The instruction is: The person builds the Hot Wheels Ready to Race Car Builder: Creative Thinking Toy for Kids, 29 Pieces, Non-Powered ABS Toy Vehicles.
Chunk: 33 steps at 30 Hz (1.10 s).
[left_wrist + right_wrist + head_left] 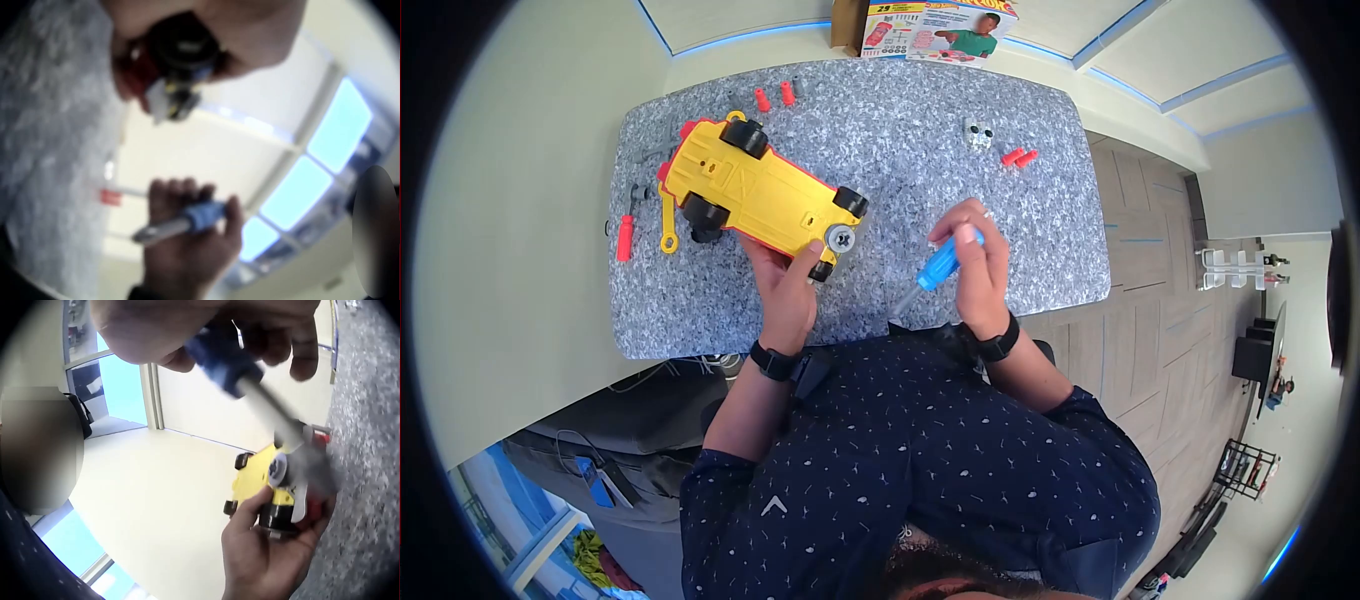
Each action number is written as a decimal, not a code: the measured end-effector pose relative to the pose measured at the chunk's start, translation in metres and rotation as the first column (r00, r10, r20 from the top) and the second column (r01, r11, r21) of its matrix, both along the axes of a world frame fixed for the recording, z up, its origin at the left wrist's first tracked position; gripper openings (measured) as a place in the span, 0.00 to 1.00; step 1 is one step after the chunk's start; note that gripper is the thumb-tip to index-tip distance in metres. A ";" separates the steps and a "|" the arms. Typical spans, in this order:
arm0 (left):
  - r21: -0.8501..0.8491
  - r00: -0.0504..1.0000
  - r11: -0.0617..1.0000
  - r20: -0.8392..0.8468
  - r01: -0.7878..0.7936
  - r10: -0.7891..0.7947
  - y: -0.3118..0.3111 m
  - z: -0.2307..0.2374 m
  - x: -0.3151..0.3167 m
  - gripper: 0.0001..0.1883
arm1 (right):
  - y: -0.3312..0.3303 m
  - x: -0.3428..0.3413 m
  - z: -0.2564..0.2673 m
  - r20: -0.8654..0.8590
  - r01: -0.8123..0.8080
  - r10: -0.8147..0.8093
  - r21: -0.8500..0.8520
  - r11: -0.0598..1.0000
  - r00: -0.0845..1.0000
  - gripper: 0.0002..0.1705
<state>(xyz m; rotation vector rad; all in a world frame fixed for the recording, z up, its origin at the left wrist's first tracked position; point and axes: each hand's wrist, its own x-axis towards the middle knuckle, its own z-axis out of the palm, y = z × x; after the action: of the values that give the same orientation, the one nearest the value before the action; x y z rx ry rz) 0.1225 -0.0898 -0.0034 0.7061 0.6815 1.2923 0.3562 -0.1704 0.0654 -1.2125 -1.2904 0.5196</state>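
A yellow toy car chassis (755, 195) with black wheels and a red edge is held underside up by my left hand (785, 290), the thumb beside a grey round screw piece (840, 238) near one end. To its right, my right hand (980, 270) grips a blue-handled screwdriver (940, 264), its tip pointing down-left and apart from the car. In the right wrist view the screwdriver shaft (272, 412) crosses in front of the car (253, 478). The left wrist view is blurred; the blue handle (205, 215) lies in the right hand (181, 250).
On the speckled table (1000, 250) are a red-handled tool (625, 238) and yellow wrench (668, 225) at left, red pieces (774, 97) at the back, a small clear-and-black part (979, 135) and two red pieces (1019, 158) at right. A box (935, 30) stands behind.
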 end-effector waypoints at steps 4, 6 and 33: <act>0.057 0.997 0.997 -0.056 -0.057 0.060 0.002 -0.003 0.000 0.55 | -0.012 0.000 0.016 -0.196 -0.071 0.036 -0.174 0.982 0.980 0.11; 0.077 0.996 0.996 -0.064 -0.054 0.059 0.003 -0.009 -0.002 0.54 | -0.012 0.001 0.021 -0.157 -0.093 0.061 -0.203 0.975 0.986 0.16; 0.278 0.954 0.961 -0.291 0.012 0.072 -0.006 0.005 -0.003 0.38 | -0.004 -0.023 -0.004 0.178 0.075 0.004 -0.432 0.899 0.984 0.25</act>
<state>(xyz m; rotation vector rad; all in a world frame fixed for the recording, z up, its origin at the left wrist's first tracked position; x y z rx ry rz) 0.1193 -0.0961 0.0011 1.1413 0.7639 1.3370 0.3330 -0.1742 0.0618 -1.6852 -1.3359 0.7154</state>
